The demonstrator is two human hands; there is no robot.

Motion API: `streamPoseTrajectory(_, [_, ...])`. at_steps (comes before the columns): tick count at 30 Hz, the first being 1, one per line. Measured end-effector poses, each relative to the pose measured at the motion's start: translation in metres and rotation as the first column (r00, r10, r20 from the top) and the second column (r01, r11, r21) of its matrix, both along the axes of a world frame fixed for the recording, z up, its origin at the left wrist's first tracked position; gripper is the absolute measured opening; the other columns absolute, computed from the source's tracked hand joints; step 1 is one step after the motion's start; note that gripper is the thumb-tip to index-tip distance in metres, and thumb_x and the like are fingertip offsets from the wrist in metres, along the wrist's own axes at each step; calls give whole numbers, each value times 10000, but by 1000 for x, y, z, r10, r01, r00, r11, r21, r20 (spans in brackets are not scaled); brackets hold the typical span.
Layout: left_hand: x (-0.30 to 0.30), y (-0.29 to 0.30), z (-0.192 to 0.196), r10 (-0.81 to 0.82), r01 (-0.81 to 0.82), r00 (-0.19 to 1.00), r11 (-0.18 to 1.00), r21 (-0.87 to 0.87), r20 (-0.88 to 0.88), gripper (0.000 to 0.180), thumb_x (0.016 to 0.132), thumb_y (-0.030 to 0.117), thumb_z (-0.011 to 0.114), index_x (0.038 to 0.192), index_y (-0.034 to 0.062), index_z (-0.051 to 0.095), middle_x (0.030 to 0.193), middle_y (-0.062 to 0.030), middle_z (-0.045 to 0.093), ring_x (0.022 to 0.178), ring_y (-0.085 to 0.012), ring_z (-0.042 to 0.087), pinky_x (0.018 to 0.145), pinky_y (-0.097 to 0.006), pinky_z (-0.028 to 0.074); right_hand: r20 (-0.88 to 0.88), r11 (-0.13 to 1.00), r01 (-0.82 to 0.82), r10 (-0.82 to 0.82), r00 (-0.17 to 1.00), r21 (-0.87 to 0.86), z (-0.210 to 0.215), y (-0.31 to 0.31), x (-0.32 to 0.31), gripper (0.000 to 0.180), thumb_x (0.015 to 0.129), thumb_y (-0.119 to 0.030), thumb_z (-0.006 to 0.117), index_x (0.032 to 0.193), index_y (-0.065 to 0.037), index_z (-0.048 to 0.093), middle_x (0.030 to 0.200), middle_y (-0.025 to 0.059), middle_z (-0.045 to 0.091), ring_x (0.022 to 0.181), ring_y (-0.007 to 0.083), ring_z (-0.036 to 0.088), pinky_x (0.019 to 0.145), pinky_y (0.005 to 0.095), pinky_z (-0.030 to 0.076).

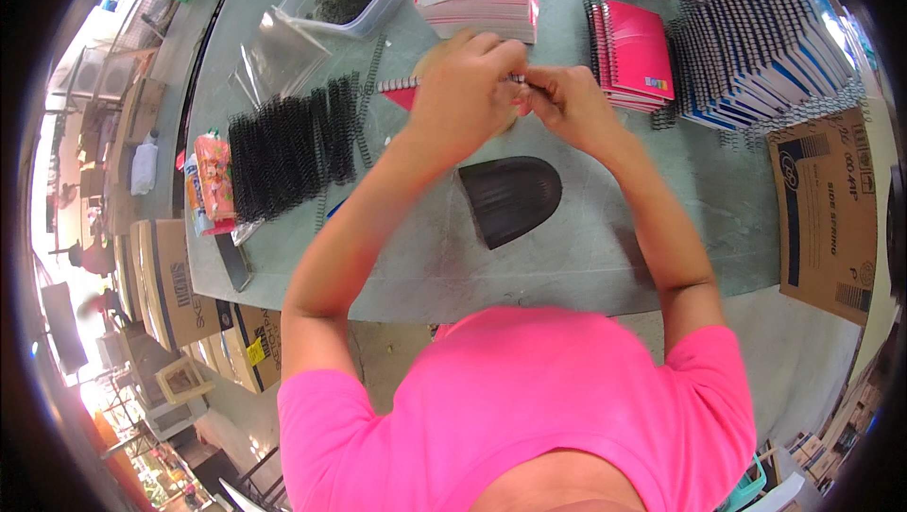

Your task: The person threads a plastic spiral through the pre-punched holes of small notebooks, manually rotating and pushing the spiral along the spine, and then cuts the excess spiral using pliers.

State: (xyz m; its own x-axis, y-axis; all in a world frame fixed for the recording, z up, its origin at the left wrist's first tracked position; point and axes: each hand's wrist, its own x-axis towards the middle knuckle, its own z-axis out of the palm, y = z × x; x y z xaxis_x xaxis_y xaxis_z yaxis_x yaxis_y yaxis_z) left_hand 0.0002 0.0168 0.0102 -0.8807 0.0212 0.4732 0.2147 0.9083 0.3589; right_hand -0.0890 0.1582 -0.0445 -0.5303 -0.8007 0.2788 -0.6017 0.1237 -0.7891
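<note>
Near the table's middle, a small notebook [401, 97] with a pink-red cover and a spiral coil along its edge lies mostly hidden under my hands. My left hand [468, 87] is closed over it, fingers bent around the coil edge. Pinched fingers of my right hand [572, 106] meet the left fingertips at the right end of the spiral coil [517, 78]; the exact grip there is partly hidden. Below my hands sits a black ridged piece [513, 200], rounded at one end. To the left lie several loose black spiral coils [288, 148] in a bundle.
Stacked notebook blocks [472, 2] stand behind my hands. At right are pink bound notebooks [635, 54] and tall piles of spiral notebooks [765, 49]. A clear tub [345, 2], plastic sleeves [279, 54] and colourful packets [213, 181] are left. A cardboard box [822, 219] adjoins the table's right edge.
</note>
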Motion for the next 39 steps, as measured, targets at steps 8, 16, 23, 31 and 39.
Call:
streamPoseTrajectory(8, [2,7,18,60,-111,986,931,347,154,330,713,136,689,1022,44,624,952,-153,633,897,-307,602,791,-399,479,702,866,278,110,704,-415,16,39,-21,283,900,-182,568,1097,5,491,1004,86,624,867,164,630,771,309,508])
streamPoseTrajectory(16, [-77,84,-7,-253,271,959,950,154,-130,460,753,304,700,1073,-11,600,954,-196,627,902,-340,598,801,-385,478,502,842,532,-422,755,-92,7,94,-93,433,873,-108,538,1266,53,450,1212,148,550,1031,197,577,884,294,453])
streamPoseTrajectory(23, [-129,52,-72,-19,-139,947,876,462,321,470,803,313,668,1110,-32,581,811,-161,648,731,-288,628,687,-392,492,276,711,689,-640,717,-142,-38,95,-91,465,847,-22,471,1300,62,403,1349,236,419,1264,291,415,1043,325,303])
streamPoseTrajectory(31, [-127,57,-80,-54,-7,988,924,383,147,348,848,160,584,1152,-9,562,861,-212,603,794,-336,584,736,-412,469,22,748,663,-664,747,41,-32,99,-105,358,870,-52,451,1215,-17,540,1203,200,554,1130,330,529,968,335,394])
streamPoseTrajectory(39, [-81,-1,51,-121,13,879,973,-231,-461,309,811,169,621,1110,88,617,932,-130,622,934,-299,559,825,-400,438,-477,681,721,-594,648,131,-28,88,-87,428,813,-39,422,1230,-6,512,1262,193,508,1117,337,527,930,393,434])
